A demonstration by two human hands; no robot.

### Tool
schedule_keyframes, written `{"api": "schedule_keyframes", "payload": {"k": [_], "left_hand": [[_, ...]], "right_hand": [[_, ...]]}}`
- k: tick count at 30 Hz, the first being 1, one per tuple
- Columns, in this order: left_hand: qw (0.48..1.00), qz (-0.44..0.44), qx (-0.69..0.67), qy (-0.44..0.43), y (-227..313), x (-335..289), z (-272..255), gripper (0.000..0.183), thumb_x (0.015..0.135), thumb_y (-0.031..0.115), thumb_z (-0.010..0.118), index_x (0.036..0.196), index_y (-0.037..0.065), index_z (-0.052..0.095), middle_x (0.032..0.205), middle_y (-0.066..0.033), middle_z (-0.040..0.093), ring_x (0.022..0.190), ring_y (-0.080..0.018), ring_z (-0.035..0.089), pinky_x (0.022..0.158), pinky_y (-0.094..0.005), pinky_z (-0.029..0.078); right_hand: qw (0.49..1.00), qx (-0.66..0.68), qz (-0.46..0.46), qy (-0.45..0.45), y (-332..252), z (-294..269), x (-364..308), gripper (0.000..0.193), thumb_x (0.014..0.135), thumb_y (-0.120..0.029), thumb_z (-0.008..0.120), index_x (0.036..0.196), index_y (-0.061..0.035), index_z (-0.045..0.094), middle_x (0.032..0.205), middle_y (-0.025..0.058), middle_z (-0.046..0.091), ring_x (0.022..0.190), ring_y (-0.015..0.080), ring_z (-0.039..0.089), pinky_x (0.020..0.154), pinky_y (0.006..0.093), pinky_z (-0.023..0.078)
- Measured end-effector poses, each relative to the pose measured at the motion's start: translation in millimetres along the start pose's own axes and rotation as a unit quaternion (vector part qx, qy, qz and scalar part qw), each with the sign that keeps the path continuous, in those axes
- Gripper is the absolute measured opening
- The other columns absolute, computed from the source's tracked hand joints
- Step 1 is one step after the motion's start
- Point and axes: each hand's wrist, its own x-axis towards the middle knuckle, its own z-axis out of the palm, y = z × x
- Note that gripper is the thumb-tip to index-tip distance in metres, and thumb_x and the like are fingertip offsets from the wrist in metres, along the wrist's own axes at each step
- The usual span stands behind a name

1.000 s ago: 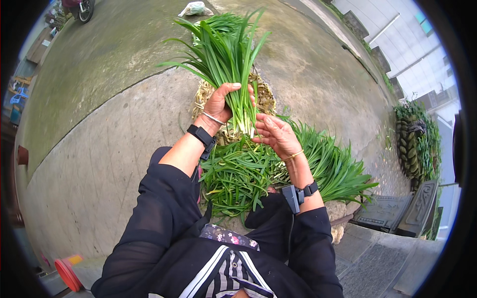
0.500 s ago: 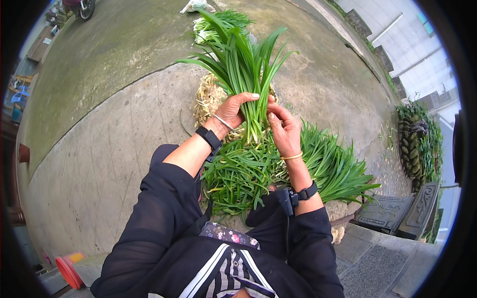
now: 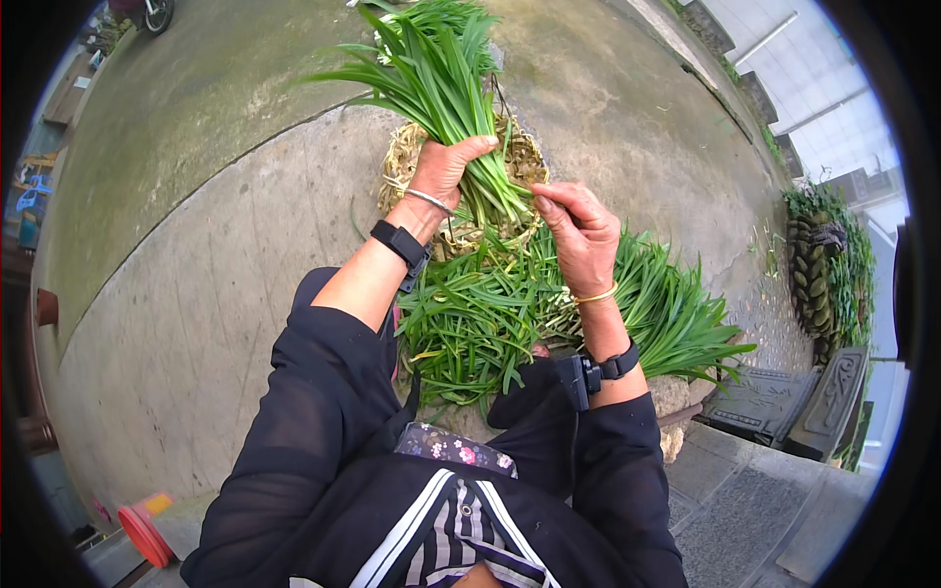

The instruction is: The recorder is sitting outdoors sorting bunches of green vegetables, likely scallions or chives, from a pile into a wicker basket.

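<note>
My left hand is wrapped round a thick bunch of chives, with long flat green leaves fanning away to the far left and pale cut ends toward me. Right beside those ends, the thumb and forefinger of my right hand pinch a thin green chive leaf at the bunch's lower edge. Beneath the bunch stands a woven basket, partly hidden by my left hand and the leaves. A heap of loose, tangled leaves lies in front of me. To its right, a pile of chives lies with the tips pointing right.
Past the basket, another pile of chives lies on the concrete ground. Carved dark slabs and a plant-covered stone wall stand at the right. A red round plastic object is at the lower left. A motorbike wheel shows far left.
My left hand has moved up and left, tilting the bunch leftward. My right hand has drawn slightly right, away from the bunch, pinching a leaf. More of the basket shows.
</note>
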Motion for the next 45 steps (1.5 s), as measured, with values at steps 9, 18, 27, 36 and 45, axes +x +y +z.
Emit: {"api": "schedule_keyframes", "payload": {"k": [9,18,27,36,45], "left_hand": [[0.955,0.122,0.261,-0.074,12.3,-3.3,-7.7,0.046,0.070,0.003,0.072,0.112,0.004,0.053,0.102,-0.0032,0.059,0.091,-0.0131,0.057,0.080,-0.0281,0.048],[0.989,-0.042,0.072,-0.122,23.7,-1.9,-10.9,0.036,0.074,0.007,0.070,0.106,0.004,0.056,0.093,-0.0037,0.061,0.082,-0.0130,0.060,0.069,-0.0262,0.051],[0.819,0.107,0.490,-0.279,-21.9,-30.3,9.0,0.098,0.063,0.016,0.075,0.139,0.000,0.014,0.131,-0.0181,0.044,0.124,-0.0239,0.041,0.108,-0.0347,0.027],[0.913,-0.075,0.282,-0.286,-15.9,-25.4,45.3,0.112,0.077,0.012,0.073,0.142,0.023,-0.017,0.115,-0.0252,0.053,0.106,-0.0267,0.056,0.088,-0.0372,0.047],[0.928,-0.051,0.318,-0.189,-16.0,-22.2,27.9,0.101,0.078,0.020,0.073,0.143,0.010,-0.004,0.098,-0.0166,0.064,0.086,-0.0176,0.063,0.078,-0.0312,0.051]], "right_hand": [[0.974,0.191,0.107,0.050,-0.3,-55.7,18.1,0.014,0.085,-0.003,0.059,0.098,-0.0009,0.065,0.086,0.0038,0.064,0.075,0.0093,0.056,0.070,0.0229,0.046],[0.907,0.224,0.314,-0.169,21.4,-11.7,7.4,0.072,0.082,-0.021,0.067,0.138,0.0003,0.028,0.130,0.0179,0.047,0.118,0.0255,0.047,0.097,0.0356,0.040],[0.899,0.295,0.323,0.029,40.9,47.6,-6.3,0.065,0.068,-0.015,0.079,0.122,0.0012,0.047,0.111,0.0092,0.058,0.100,0.0175,0.055,0.090,0.0305,0.044],[0.918,0.238,0.269,0.167,8.4,-80.1,11.2,0.021,0.077,-0.007,0.067,0.095,0.0018,0.061,0.083,0.0109,0.066,0.077,0.0194,0.064,0.076,0.0350,0.053],[0.838,0.148,0.263,0.454,-36.7,-239.0,-160.4,0.016,0.078,-0.005,0.066,0.090,0.0025,0.059,0.080,0.0107,0.064,0.073,0.0221,0.063,0.068,0.0355,0.054]]}}
